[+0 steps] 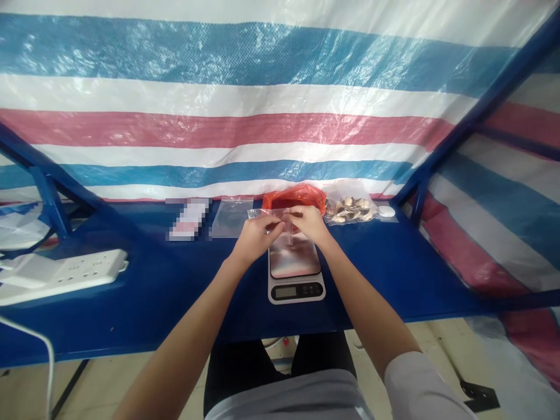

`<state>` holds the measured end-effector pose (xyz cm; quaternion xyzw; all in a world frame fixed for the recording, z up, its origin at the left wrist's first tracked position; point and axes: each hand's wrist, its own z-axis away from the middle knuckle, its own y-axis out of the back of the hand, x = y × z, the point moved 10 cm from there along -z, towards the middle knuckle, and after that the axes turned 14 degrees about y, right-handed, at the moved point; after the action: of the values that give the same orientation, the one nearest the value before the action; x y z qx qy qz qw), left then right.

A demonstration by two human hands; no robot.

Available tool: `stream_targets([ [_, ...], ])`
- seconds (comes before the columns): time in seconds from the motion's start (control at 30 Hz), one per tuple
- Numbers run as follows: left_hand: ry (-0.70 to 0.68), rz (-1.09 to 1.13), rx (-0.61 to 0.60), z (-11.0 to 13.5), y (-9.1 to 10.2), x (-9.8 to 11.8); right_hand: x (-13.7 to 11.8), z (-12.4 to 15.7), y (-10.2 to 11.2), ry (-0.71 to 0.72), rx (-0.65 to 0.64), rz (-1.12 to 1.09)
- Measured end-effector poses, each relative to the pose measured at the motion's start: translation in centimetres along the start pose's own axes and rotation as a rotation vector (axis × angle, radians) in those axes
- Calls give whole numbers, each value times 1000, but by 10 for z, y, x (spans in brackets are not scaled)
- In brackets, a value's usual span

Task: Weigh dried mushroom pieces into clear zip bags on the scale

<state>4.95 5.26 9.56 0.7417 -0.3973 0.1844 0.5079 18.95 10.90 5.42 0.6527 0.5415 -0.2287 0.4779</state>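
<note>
The clear plastic bag lies crosswise, its long axis running between the left hand and right hand. Both hands pinch it closed-fingered, just above the digital kitchen scale

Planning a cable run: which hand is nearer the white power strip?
Left hand: right of the white power strip. The right hand is farther right, beyond it; both hold a clear plastic bag.

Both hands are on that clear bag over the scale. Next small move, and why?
Probably pull the clear plastic bag open. The left hand and right hand both pinch its top edge above the digital scale, and it seems closed, though that's hard to tell.
</note>
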Motion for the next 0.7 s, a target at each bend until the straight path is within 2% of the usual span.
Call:
stream_targets([
  [0.13,87,112,-42,-2,-16,-16,8,7,-1,-31,64,-206],
  [0.27,151,195,-58,1,-22,-27,19,19,-10,-162,91,-457],
  [0.37,223,265,-62,7,-27,-34,23,26,-16,-220,104,-549],
  [0.53,335,353,-78,13,-35,-43,22,32,-21,-269,71,-593],
  [0.7,326,307,-44,13,-35,-44,23,34,-15,-241,80,-450],
])
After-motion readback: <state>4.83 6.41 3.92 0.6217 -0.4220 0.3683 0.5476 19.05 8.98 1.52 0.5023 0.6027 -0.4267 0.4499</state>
